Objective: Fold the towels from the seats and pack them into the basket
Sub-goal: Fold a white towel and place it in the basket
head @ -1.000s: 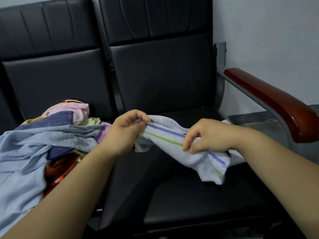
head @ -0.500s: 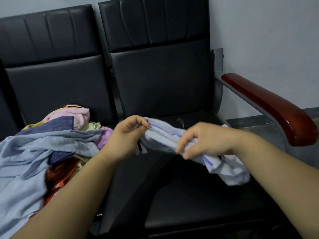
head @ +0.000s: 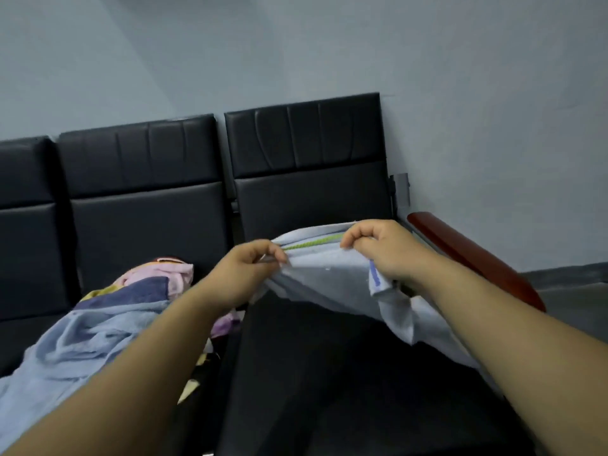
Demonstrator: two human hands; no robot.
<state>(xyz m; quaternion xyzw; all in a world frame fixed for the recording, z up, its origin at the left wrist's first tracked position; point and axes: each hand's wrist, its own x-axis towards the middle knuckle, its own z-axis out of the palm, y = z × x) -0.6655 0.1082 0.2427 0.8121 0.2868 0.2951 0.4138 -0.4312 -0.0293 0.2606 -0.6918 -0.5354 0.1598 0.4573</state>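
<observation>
pinching the striped towel [head: 329, 278] taut in left hand [head: 243, 274] and right hand [head: 385, 248], probably starting its fold; next needing corners matched.

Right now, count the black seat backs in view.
3: the left seat back, cropped at the frame edge; the middle seat back, behind the towel pile; the right seat back, behind the held towel. More may lie off-frame.

Dim, even indoor light with a cool grey cast. Soft shadows lie under the forearms. The whole frame is slightly motion-blurred and tilted, with wide-angle stretching near the edges.
</observation>
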